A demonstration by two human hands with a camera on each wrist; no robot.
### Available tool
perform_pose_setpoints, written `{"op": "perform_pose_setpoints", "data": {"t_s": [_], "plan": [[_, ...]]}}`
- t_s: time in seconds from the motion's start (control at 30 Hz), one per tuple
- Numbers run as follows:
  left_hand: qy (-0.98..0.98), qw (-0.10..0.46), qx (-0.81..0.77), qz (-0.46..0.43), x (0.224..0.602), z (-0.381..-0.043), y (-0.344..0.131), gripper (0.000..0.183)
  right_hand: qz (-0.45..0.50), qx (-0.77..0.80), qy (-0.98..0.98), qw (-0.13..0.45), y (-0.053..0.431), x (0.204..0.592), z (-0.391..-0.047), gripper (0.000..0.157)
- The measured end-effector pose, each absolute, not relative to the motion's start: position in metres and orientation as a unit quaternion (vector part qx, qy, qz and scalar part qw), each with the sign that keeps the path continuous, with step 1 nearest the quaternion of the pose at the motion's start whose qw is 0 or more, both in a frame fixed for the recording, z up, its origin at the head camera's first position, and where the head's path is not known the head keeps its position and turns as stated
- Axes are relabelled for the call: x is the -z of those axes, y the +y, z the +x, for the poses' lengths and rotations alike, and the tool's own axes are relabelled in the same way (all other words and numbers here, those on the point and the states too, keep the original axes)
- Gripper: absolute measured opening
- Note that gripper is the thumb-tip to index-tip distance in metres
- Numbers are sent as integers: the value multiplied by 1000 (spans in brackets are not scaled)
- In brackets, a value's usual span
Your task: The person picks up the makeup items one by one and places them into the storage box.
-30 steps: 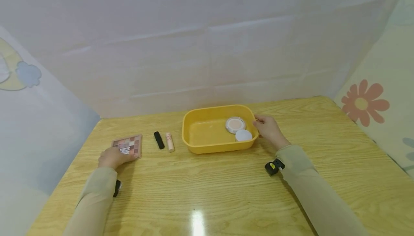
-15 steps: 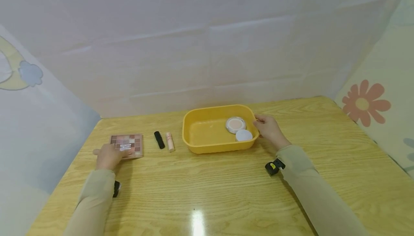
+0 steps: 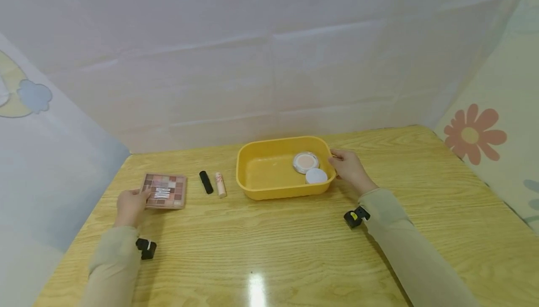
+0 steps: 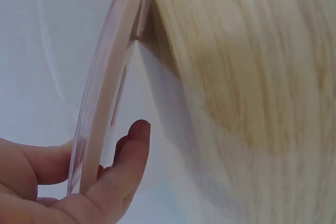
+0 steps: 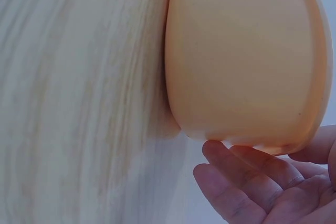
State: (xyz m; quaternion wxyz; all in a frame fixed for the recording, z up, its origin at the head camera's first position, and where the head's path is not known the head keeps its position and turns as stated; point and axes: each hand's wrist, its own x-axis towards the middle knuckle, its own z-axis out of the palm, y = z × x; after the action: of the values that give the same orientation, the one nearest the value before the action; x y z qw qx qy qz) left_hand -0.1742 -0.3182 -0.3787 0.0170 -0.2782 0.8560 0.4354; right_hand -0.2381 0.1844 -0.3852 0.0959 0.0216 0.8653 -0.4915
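At the table's left, my left hand point(image 3: 129, 208) pinches the left edge of a pinkish eyeshadow palette point(image 3: 173, 193), thumb on top and fingers beneath. In the left wrist view the palette point(image 4: 100, 114) is tilted, its held end raised off the wood and its far end low at the table. My right hand point(image 3: 351, 170) holds the right end of a yellow plastic basket point(image 3: 273, 193), the thumb at the rim and fingers against the outer wall, as the right wrist view shows. A round clear-rimmed compact point(image 3: 305, 161) and a round white-topped container point(image 3: 316, 176) lie inside the basket, toward its right end.
Between palette and basket lie a black lipstick-like tube point(image 3: 206, 182) and a pale pink tube point(image 3: 221, 185) with red lettering. The wooden table point(image 3: 269, 237) meets a covered wall point(image 3: 269, 87) at the back. Printed walls flank both sides.
The left hand has slid leftward from over the palette to its left edge and now grips it there. The palette has turned slightly and its left side is lifted. The right hand and basket keep still.
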Motion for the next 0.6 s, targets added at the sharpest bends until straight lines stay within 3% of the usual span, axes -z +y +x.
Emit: {"op": "perform_pose_setpoints", "data": {"t_s": [0.23,0.6], "plan": [[730,35,-615,-295,377,-169,-325,59,23,491,866,96,183,385,-238,52],[678,42,-671,-298,377,-161,-324,59,25,488,867,95,184,385,-238,52]]}}
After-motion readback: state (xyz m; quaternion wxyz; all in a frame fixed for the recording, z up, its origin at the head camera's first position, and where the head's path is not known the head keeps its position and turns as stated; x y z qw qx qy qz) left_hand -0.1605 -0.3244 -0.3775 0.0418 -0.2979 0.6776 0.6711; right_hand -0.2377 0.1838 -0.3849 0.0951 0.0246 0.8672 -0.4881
